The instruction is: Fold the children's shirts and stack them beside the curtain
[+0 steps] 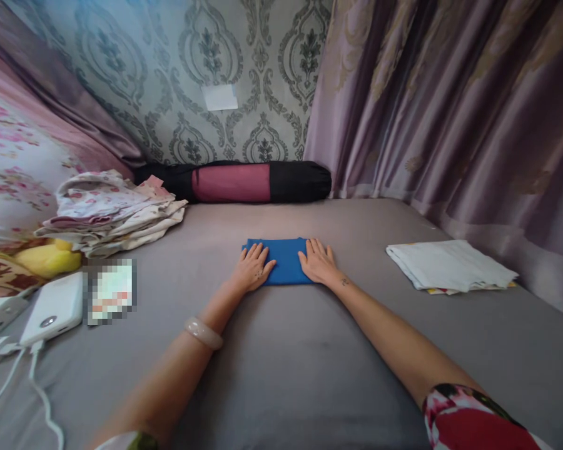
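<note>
A blue folded cloth (287, 261) lies flat on the grey bed sheet (281, 350), straight ahead of me. My left hand (256, 267) rests palm down on its left edge, fingers spread and thumb pointing inward. On the right edge, my right hand (319, 260) presses flat with its fingers stretched out. Between the two hands the cloth's smooth middle shows; the parts beneath my palms are hidden. Neither hand is closed around anything.
Folded white cloth (450, 265) lies at right; a pile of patterned clothes (117, 212) sits at left. Nearer left are a white power bank (54, 309) with cables, a power strip (2, 315) and a yellow plush toy (47, 257). A black and maroon roll (229, 182) lies along the wall.
</note>
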`<state>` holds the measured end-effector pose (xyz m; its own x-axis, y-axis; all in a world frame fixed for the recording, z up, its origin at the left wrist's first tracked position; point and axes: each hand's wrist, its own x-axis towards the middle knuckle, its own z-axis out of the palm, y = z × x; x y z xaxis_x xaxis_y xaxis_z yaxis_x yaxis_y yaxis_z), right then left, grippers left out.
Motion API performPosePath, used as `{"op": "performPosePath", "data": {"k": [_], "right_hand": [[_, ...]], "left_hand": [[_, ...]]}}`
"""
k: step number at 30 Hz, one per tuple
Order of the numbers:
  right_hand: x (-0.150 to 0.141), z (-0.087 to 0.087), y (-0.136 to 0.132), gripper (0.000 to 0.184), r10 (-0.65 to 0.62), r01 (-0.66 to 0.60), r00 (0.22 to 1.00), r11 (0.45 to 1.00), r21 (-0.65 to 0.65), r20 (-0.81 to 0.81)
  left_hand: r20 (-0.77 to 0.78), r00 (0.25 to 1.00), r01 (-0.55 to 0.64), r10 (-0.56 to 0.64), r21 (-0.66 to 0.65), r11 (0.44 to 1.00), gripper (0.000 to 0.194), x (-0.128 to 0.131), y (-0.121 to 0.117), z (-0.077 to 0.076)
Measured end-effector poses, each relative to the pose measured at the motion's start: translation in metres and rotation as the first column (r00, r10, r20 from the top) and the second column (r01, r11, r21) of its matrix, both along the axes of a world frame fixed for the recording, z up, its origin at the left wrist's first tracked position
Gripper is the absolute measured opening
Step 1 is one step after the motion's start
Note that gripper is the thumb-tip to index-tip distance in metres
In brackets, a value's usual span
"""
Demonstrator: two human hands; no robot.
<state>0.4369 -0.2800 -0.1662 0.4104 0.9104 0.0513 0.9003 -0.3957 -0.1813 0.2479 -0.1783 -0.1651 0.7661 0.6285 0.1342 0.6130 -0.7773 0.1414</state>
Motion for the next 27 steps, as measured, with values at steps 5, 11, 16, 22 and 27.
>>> {"op": "performPosePath", "data": {"k": [5, 11, 16, 22, 27], "right_hand": [[0.000, 0.010, 0.004, 0.063, 0.048, -0.048, 0.997, 0.999, 0.001, 0.059], [0.025, 0.035, 0.030, 0.047, 0.054, -0.048, 0.993, 0.997, -0.059, 0.103], [0.057, 0.042, 0.059, 0.027, 0.056, -0.062, 0.998, 0.976, -0.208, -0.031], [0.077, 0.044, 0.075, 0.039, 0.069, -0.159, 0.963, 0.926, -0.342, -0.260], [0.081, 0.047, 0.085, 0.016, 0.087, -0.209, 0.950, 0.891, -0.403, -0.300]], "left_hand": [[-0.026, 0.999, 0.032, -0.030, 0.043, 0.999, 0.050, 0.003, 0.005, 0.009], [-0.082, 0.993, -0.093, 0.089, -0.042, 0.995, 0.035, 0.019, 0.040, 0.032], [-0.109, 0.983, -0.169, 0.149, -0.205, 0.964, 0.025, 0.033, 0.079, 0.034], [-0.219, 0.971, -0.173, 0.091, -0.391, 0.904, 0.008, 0.042, 0.107, 0.039], [-0.245, 0.968, -0.163, 0.049, -0.470, 0.868, 0.004, 0.042, 0.115, 0.039]]}}
